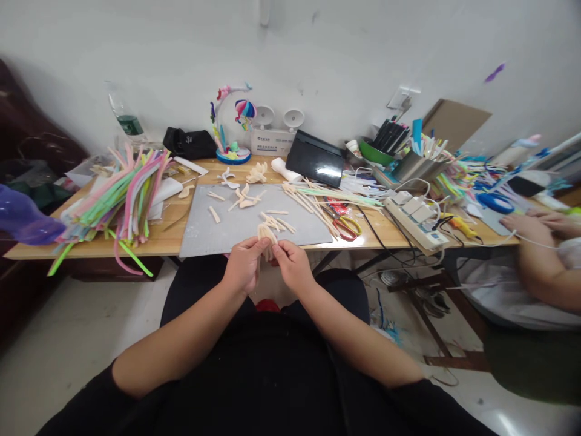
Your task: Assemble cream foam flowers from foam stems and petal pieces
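Both hands are pinched around a cream fuzzy piece (pixel 267 232) at the front edge of a grey cutting mat (pixel 204 221). My left hand (pixel 245 263) grips its left side, and my right hand (pixel 293 263) holds it from the right. Fingers hide its lower part. Just beyond, short cream strips (pixel 278 223) lie on the mat, with a cream twisted shape (pixel 245 198) behind them. Longer cream stems (pixel 304 198) stretch over the mat's right side. Scissors (pixel 348 229) with red and yellow handles rest beside the mat.
Colourful fuzzy stems (pixel 122 194) are heaped at the left. A black tablet-like object (pixel 315 158) and a colourful ornament (pixel 233 154) stand behind the mat. Rightward are a power strip (pixel 415 224), cables and a yellow tool (pixel 460 226). Another person's hands (pixel 529 227) work at the far right.
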`<move>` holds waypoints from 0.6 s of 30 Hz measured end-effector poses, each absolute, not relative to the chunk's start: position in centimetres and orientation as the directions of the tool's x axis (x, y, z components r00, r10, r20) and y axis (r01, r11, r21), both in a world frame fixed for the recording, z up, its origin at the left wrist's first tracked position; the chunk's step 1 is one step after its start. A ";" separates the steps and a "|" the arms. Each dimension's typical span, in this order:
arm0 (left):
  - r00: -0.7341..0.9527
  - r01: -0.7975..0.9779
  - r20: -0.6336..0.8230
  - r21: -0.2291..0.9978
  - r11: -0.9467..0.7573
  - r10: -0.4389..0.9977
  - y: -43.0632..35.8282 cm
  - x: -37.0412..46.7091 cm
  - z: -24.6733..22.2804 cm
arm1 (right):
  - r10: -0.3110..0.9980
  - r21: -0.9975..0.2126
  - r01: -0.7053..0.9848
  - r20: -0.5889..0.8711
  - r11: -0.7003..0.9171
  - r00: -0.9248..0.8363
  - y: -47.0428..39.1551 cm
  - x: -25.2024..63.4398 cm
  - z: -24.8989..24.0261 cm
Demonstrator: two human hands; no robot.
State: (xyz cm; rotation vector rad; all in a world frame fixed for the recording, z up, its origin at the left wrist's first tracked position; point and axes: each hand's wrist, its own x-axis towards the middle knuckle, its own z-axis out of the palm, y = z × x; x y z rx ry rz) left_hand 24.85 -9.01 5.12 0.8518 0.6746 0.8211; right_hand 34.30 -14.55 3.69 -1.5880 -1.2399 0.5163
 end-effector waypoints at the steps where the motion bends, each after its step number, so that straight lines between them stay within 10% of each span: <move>1: 0.534 -0.366 -0.191 0.826 0.429 0.823 -9.0 24.9 5.1 | 0.894 -0.903 0.428 0.229 0.047 0.385 -14.5 34.2 3.6; 18: 0.535 -0.315 -0.249 0.828 0.464 0.808 -8.8 24.9 4.3 | 0.901 -0.909 -0.408 -0.109 0.080 0.420 -13.3 31.2 2.2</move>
